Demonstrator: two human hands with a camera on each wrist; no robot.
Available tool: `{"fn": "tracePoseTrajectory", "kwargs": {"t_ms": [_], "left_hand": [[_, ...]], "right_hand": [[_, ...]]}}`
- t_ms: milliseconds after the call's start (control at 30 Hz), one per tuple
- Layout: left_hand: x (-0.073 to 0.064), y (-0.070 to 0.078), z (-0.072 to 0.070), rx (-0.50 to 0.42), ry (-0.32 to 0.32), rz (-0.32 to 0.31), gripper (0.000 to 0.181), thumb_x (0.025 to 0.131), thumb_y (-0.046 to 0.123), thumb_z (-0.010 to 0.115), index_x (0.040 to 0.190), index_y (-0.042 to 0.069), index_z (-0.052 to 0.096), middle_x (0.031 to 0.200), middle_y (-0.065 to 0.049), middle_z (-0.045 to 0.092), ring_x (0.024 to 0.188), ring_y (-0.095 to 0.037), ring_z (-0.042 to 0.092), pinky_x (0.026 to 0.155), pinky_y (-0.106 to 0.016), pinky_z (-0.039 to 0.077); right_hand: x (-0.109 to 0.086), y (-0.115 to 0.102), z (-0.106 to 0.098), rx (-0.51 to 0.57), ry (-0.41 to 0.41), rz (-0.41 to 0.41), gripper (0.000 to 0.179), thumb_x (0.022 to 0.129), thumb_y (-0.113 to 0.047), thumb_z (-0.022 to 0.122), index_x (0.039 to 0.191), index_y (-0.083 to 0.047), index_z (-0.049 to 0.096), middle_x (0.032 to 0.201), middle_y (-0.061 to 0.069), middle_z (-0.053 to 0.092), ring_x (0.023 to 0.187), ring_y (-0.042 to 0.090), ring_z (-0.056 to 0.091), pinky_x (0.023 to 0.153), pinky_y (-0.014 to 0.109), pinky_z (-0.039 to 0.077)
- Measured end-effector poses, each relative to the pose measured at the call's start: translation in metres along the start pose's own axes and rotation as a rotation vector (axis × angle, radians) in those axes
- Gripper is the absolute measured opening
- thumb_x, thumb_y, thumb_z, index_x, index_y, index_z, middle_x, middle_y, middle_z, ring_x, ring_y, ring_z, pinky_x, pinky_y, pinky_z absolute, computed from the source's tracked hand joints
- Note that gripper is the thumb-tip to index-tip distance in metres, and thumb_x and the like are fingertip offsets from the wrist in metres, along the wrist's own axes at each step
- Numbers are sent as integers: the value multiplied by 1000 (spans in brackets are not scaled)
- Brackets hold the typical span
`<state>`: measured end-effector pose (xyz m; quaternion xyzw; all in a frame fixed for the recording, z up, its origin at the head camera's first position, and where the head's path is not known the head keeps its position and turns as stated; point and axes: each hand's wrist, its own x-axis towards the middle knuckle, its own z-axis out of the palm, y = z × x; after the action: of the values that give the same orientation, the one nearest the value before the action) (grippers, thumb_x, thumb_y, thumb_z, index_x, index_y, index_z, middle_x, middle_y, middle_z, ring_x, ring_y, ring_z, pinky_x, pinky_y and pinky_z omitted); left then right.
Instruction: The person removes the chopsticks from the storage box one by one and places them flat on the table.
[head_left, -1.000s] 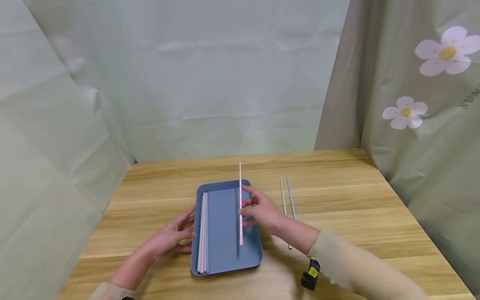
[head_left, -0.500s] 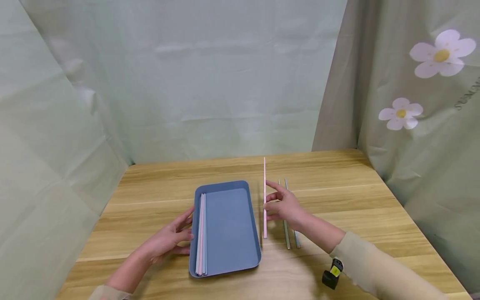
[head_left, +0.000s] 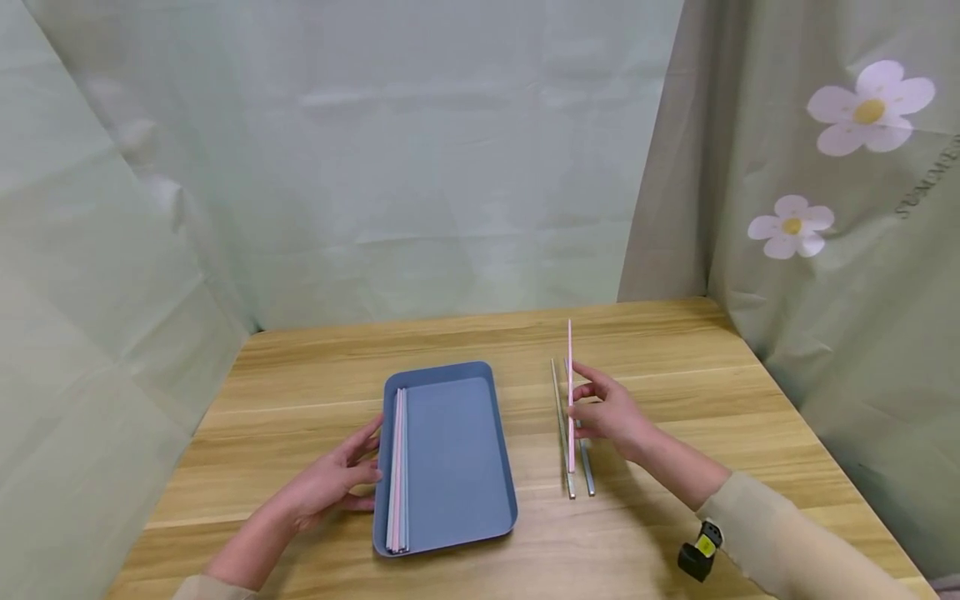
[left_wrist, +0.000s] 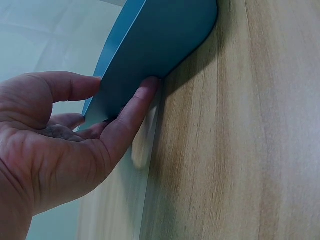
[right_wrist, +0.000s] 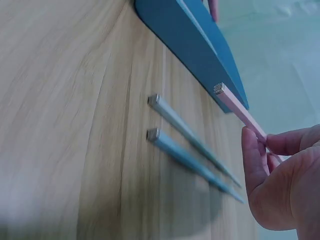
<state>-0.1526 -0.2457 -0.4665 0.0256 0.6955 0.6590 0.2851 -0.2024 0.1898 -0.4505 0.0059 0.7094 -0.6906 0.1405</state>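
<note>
My right hand [head_left: 613, 419] pinches a pink chopstick [head_left: 571, 392] between thumb and fingers, raised over the table right of the tray. Its square, patterned end [right_wrist: 219, 89] shows in the right wrist view. Beneath it, a pale green chopstick [head_left: 560, 417] and a blue chopstick [head_left: 588, 475] lie side by side on the wood. The left hand [head_left: 330, 486] rests at the left side of a blue-grey tray [head_left: 459, 462], and its extended fingers touch the outer wall [left_wrist: 145, 50] in the left wrist view. Several pink and pale blue chopsticks [head_left: 397, 475] lie lengthwise along the tray's left side.
The wooden table [head_left: 660, 358] ends at a pale green cloth backdrop [head_left: 450, 167]. A curtain with printed flowers [head_left: 870, 110] hangs at the right. A small black device [head_left: 701, 550] is worn at the right sleeve.
The right hand has carried the pink chopstick rightward, from over the tray to above the two chopsticks on the table. The left hand stays at the tray's side.
</note>
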Motion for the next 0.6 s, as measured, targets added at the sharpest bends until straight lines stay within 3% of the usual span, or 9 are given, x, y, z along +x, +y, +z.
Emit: {"fn": "tracePoseTrajectory", "kwargs": {"t_ms": [267,600], "left_hand": [[1,-3,-2,-3,-12,9,91,99,2,58,166,23,1,167,-28,-1,148,-53,16,90,-55,55],[1,-2,-2,0,-31,20,90,99,3,57,166,23,1,168,-27,-4,148,-53,16,91,-55,55]], "right_hand": [[-3,4,-23,-37,22,13,81,92,13,61,162,-9,26,113,14,47,84,21,62,69,40,61],[-4,11,-49,-110,-56,34,79,92,10,62,162,-7,28,114,19,47,83,23,62,71,40,60]]}}
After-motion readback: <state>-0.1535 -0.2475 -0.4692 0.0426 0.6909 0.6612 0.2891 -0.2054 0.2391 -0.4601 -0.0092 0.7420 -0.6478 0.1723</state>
